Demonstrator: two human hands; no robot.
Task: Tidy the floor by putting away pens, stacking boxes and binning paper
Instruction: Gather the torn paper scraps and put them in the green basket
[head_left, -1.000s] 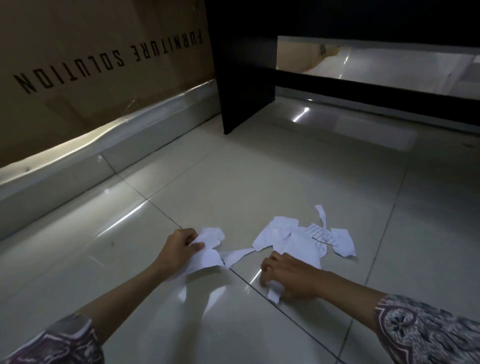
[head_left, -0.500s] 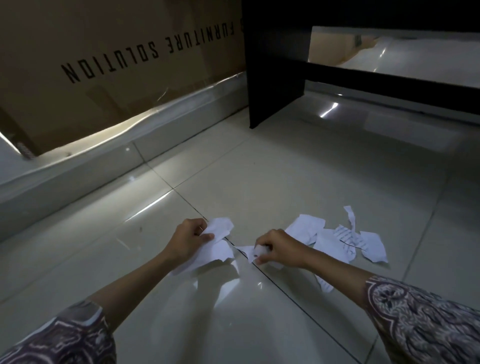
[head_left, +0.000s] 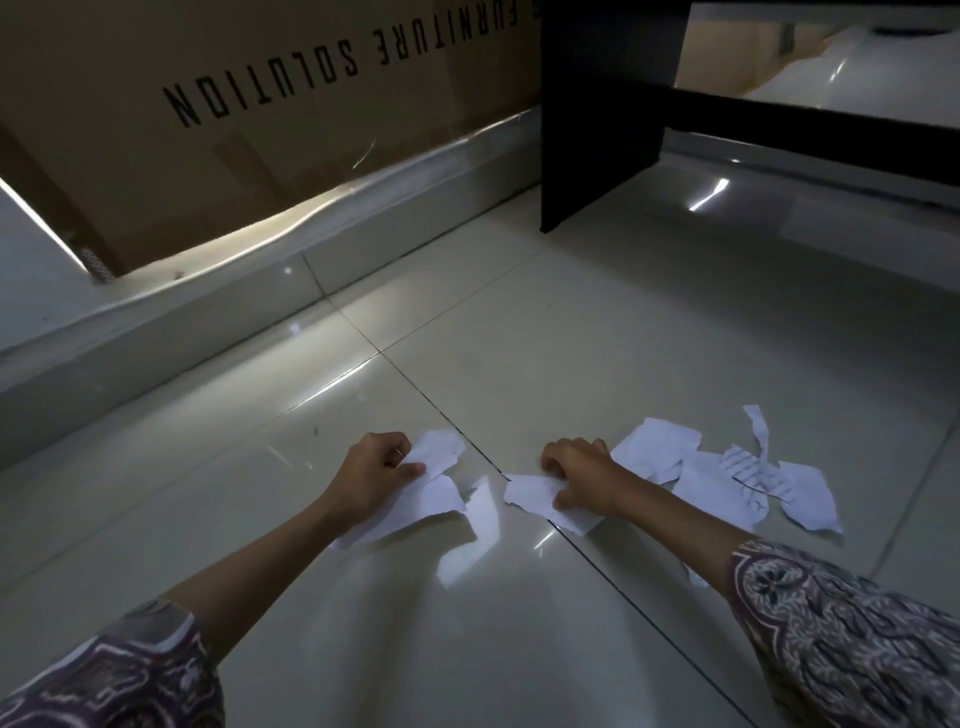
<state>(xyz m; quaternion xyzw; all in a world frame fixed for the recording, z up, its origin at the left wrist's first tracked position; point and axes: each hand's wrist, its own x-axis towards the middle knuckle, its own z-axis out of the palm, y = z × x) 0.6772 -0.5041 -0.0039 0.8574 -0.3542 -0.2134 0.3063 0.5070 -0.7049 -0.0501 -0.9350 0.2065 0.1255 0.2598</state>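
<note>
1. Floor (head_left: 597, 322): glossy pale tiles with dark grout lines; one line runs diagonally between the two hands. Bare tile extends ahead of the hands as far as the skirting ledge (head_left: 218, 317) on the left and the dark furniture panel (head_left: 597, 119) at the top centre. A dark crossbar (head_left: 810, 117) runs rightward from that panel, raised above the tiles.
2. Left hand (head_left: 376, 475): fingers curled, clamped on a bunch of torn white paper pieces (head_left: 431, 491). The bunch sticks out on the thumb side of the fist, and its lower edge lies near the tile.
3. Right hand (head_left: 579, 480): knuckles up, fingers curled and pinching a torn paper scrap (head_left: 535, 491). The scrap lies flat on the tile, across the grout line, partly under the fingers.
4. Loose scraps (head_left: 727, 483): several torn white pieces lie on the floor just right of the right hand. One carries dark printed lines too small to read. A narrow strip (head_left: 756, 423) lies at the far edge of the group.
5. Cardboard box (head_left: 234, 130): stands against the ledge at upper left. Its printing appears upside down and reads "FURNITURE SOLUTION".
6. Sleeves (head_left: 852, 639): patterned fabric covers both forearms near the lower corners.
</note>
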